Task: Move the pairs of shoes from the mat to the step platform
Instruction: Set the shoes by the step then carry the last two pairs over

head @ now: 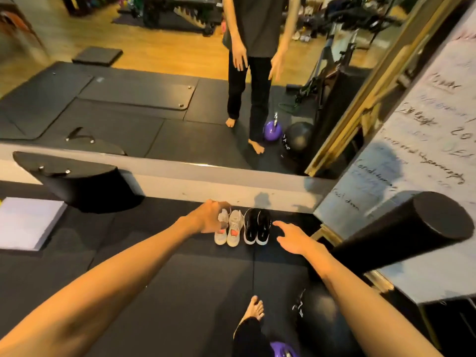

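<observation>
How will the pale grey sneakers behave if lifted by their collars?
The pale grey pair of knit-looking sneakers probably weighs little and flexes at the upper. Gripped at the collars, where the left hand is, the toes would likely droop. On the black rubber mat they should resist sliding.

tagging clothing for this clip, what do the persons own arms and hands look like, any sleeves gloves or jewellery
Both forearms are bare as far as the frame shows: no sleeves reach into view. The left hand and right hand wear no gloves, and no watch, bracelet or ring is visible, though the picture is a little blurred. Nothing is marked or taped on either arm.
</observation>
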The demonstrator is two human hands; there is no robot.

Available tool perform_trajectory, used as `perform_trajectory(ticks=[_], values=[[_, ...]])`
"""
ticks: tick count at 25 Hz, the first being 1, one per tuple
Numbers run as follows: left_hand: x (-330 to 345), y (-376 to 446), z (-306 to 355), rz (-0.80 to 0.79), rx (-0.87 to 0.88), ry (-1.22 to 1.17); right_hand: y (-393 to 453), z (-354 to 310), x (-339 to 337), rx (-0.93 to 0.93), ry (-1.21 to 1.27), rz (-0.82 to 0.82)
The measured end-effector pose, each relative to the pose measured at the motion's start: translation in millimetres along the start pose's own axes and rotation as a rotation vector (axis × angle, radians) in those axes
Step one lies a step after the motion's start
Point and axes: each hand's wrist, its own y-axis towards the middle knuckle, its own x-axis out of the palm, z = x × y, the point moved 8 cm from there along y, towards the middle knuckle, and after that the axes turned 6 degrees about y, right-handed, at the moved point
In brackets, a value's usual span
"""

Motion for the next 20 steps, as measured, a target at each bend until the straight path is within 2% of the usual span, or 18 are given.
perform_trajectory(ticks=[5,8,13,17,20], values=[[100.1,152.0,-55.6,-0.148,-0.105,0.071,166.1,69.5,50.4,0.100,-0.048,-0.186],[173.1,225.3,-92.5,-0.243,-0.094,0.186,251.9,98.2,77.8,0.115,-0.095,-0.196],[328.5,357.9,-187.3,-0.320,-0.109,0.353,419.1,169.5,170.4,0.106,-0.181,-0.221],[442.2,427.8,-240.5,-0.368,-0.105,0.343,517.5,220.2,248.3,0.091,-0.220,-0.251],[512.4,459.2,-267.8,-0.419,-0.152,0.354,564.0,267.7,297.1,0.154,-0.193,-0.271]])
